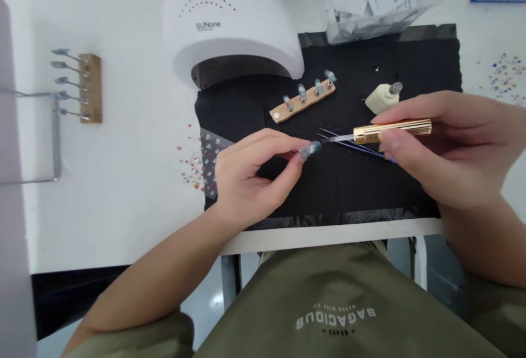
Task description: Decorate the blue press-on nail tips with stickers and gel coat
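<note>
Between the thumb and fingers of my left hand (257, 174) is a blue-grey false nail (309, 150) with red and white decoration. My right hand (447, 149) grips a nail polish brush (392, 131) by its ribbed gold cap; the bristle end is at the nail's tip, and whether it touches I cannot tell. Blue tweezers (361, 148) lie on the black mat, partly hidden behind the brush and my right hand. Above that hand rests a cream ribbed bottle (380, 98) with a clear top. A wooden nail stand (304, 101) beyond my left hand carries several similar nails.
A white nail lamp (234, 23) stands at the back, its opening facing me. Right of it is a clear box (370, 26) of alcohol pads. Another wooden stand (91, 88) with nails is far left. A patterned sticker sheet (208, 163) and scattered gems (507, 78) lie around the black mat (329, 193).
</note>
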Motion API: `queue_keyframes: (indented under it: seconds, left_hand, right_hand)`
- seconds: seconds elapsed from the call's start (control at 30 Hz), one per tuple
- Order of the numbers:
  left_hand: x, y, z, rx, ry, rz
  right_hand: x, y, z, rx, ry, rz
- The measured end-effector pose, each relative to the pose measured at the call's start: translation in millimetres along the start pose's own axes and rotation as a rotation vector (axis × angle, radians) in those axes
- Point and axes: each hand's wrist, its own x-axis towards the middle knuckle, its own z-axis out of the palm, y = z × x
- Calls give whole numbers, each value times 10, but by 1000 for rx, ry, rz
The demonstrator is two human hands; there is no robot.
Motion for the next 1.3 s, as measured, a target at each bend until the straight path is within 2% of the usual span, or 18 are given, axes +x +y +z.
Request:
queue_keyframes:
  seconds: [0.13,0.3,0.53,0.7,0.83,0.97,1.13,1.3]
  left_hand:
    - [-2,11,-12,1,-10,-15]
    - [1,32,-15,21,-25,-29]
    - [-3,13,-4,32,-18,-14]
    - [1,9,3,24,-20,3]
    - [7,16,-8,39,-43,13]
    - [-1,21,-21,77,-46,-11]
    - [-9,29,-17,71,-37,-12]
    - [-2,38,-17,42,-30,-6]
  right_hand:
    - [-4,-12,10,54,3,-3]
    - [-23,22,21,30,-71,-25]
    - [-8,35,26,-71,-19,29]
    - [10,33,27,64,29,-2]
    - [4,49,19,114,-42,-35]
    - [3,72,14,65,-112,-15]
    - [25,110,-10,-23,-68,3]
    - [17,116,-5,84,-38,-71]
